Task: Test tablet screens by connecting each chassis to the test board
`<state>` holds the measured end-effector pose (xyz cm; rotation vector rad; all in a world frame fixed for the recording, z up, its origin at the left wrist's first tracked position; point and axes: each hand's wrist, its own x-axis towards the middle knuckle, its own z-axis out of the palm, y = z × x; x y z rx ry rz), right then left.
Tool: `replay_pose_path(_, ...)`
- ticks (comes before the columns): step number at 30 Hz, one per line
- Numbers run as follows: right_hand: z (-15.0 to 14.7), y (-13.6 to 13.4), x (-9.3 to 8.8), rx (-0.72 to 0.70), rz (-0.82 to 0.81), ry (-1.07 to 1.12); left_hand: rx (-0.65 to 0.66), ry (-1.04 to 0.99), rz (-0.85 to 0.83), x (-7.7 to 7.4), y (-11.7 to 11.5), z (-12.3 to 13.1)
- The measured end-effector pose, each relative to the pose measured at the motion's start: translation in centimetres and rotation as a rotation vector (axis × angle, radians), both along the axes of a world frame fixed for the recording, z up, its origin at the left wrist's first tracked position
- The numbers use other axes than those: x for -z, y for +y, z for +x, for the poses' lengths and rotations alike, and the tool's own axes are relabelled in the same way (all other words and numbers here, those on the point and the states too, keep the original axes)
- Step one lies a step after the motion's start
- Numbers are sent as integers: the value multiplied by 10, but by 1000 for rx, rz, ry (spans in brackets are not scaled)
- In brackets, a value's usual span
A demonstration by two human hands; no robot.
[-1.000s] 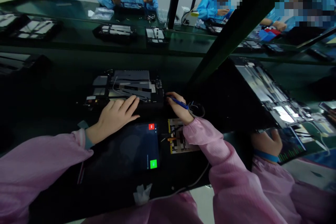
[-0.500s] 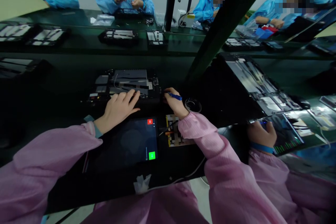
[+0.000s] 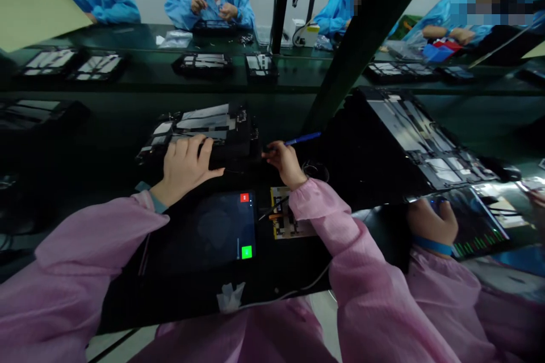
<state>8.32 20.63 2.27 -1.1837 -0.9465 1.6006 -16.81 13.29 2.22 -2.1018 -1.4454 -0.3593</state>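
Note:
My left hand (image 3: 185, 165) rests with curved fingers over the near edge of an opened tablet-like device (image 3: 204, 120), its thumb stretched out to the right. Silver battery panels and dark strips show in the device, which sits at a slant on a black stack. To the right, my right hand (image 3: 284, 160) is closed around a blue pen (image 3: 303, 138), whose shaft points up and right. The fingertips of that hand are beside the stack's right side; whether they touch it I cannot tell. In front lies a dark tablet screen (image 3: 204, 232) with a red and a green square.
A circuit board (image 3: 281, 227) with cables sits beside the screen. At right stands a tilted opened device (image 3: 409, 130), near a co-worker's hand (image 3: 432, 221). More opened devices (image 3: 96, 65) line the shelf behind. A dark slanted post (image 3: 353, 39) crosses the view. Co-workers in blue sit opposite.
The opened device has turned and tilted under my left hand, which has shifted slightly left and up. The blue pen has swung outward, now pointing up and right from my right hand.

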Motion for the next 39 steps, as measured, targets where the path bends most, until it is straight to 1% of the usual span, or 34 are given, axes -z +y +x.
replay_pose_path(2,-1,-2,16,-87,18,-83,13,-4,26,-2,5,-1)
replay_pose_path(3,-1,-4,24,-158,63,-139,17,-9,36,-4,7,-1)
replay_pose_path(6,2,-5,38,-367,289,-315,17,-55,40,-6,9,2)
replay_pose_path(8,5,-5,42,-437,419,-428,18,-98,17,-7,9,3)
replay_pose_path(10,6,-5,43,-442,500,-521,21,-128,-9,-8,8,4)
replay_pose_path(13,6,-5,42,-431,552,-594,24,-124,-15,-8,7,5)
replay_pose_path(19,3,-10,38,-415,538,-601,31,-171,-55,-9,6,7)
replay_pose_path(23,4,-10,34,-397,498,-601,47,-157,-62,-5,3,7)
replay_pose_path(26,15,-8,22,-318,456,-626,49,-69,-86,0,-1,13)
replay_pose_path(27,21,-8,15,-289,456,-651,54,-38,-103,0,-2,16)
replay_pose_path(29,39,-14,-5,-255,475,-707,78,17,-147,-5,-4,24)
replay_pose_path(31,59,-29,-30,-258,507,-745,100,39,-178,-16,-10,30)
replay_pose_path(32,68,-41,-43,-266,524,-753,106,27,-187,-22,-16,32)
replay_pose_path(34,84,-74,-63,-307,555,-739,99,-40,-201,-35,-37,26)
replay_pose_path(35,89,-93,-68,-317,568,-727,81,-90,-210,-39,-53,20)
replay_pose_path(36,91,-114,-68,-314,570,-710,55,-140,-228,-40,-71,11)
replay_pose_path(37,91,-135,-64,-317,563,-695,1,-186,-253,-38,-92,-1)
replay_pose_path(39,81,-175,-44,-233,525,-720,-113,-275,-301,-25,-135,-26)
